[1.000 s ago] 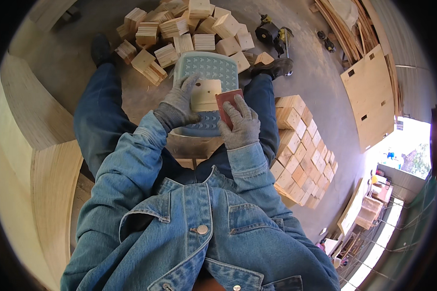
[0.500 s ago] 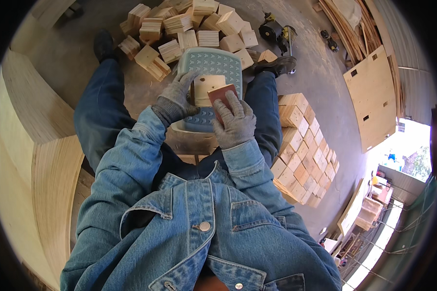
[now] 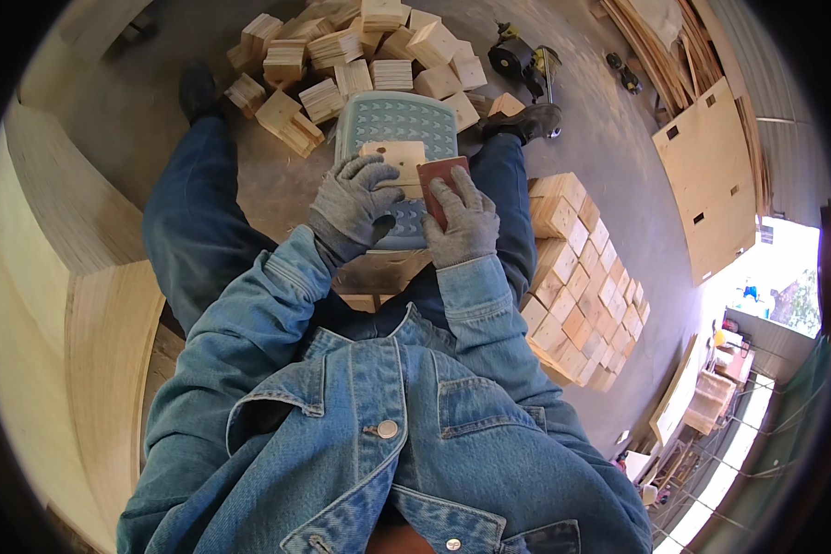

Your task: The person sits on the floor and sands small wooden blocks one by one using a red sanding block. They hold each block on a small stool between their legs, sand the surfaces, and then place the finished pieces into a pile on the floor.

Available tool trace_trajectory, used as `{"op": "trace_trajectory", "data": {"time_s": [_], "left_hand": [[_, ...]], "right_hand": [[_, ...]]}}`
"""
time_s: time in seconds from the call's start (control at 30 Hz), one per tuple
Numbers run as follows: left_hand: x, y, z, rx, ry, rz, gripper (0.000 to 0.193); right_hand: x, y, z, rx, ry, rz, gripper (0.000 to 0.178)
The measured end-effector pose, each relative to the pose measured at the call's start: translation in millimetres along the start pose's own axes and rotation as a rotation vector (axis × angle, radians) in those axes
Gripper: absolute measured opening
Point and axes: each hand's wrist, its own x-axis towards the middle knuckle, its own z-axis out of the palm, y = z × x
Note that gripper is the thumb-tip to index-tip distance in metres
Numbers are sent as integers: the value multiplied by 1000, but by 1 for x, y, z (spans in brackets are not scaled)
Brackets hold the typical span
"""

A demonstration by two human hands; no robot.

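Near the middle, toward 12 o'clock, a pale wooden block [image 3: 403, 163] is over the seat of a bumpy blue-green stool [image 3: 411, 113]. The grey-gloved left hand [image 3: 353, 205] is at the block's 7 o'clock side, with its fingers bent in front of the block's edge and its thumb apart from them. I cannot tell if this hand is gripping the block or just next to it. The grey-gloved right hand [image 3: 464, 229] grasps a flat, reddish-brown pad [image 3: 442, 169], with its fingers spread across the pad's front. The pad is at the block's 4 o'clock side, and I cannot tell if the two touch. Dark blue trousers [image 3: 189, 203] go down both sides of the stool, with a black shoe [image 3: 197, 90] at 10 o'clock and another at 1 o'clock. A blue denim jacket [image 3: 360, 388] fills the space at 6 o'clock. Past the stool, from 11 to 12 o'clock, lots of wooden blocks lie in a messy heap [image 3: 392, 74] on the grey floor [image 3: 619, 203]. A black and yellow tool [image 3: 510, 63] sits at 1 o'clock. A neat stack of blocks [image 3: 586, 295] stands at 3 o'clock, a board with square holes [image 3: 706, 175] at 2, and big pale wood panels [image 3: 111, 342] at 9.
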Motion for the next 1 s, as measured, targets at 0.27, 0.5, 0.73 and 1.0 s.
{"op": "trace_trajectory", "data": {"time_s": [0.27, 0.5, 0.73, 1.0], "left_hand": [[9, 12, 17, 91, -37, -90, 26], [21, 23, 21, 196, -3, -111, 15], [22, 29, 27, 276, -17, -127, 16], [26, 37, 21, 217, -82, -175, 19]], "right_hand": [[1, 1, 4, -6, 6, 21, 58], [2, -7, -8, 5, -66, 80, 59], [1, -3, -3, 4, -45, 57, 58], [1, -5, -5, 29, -51, 84, 60]]}}
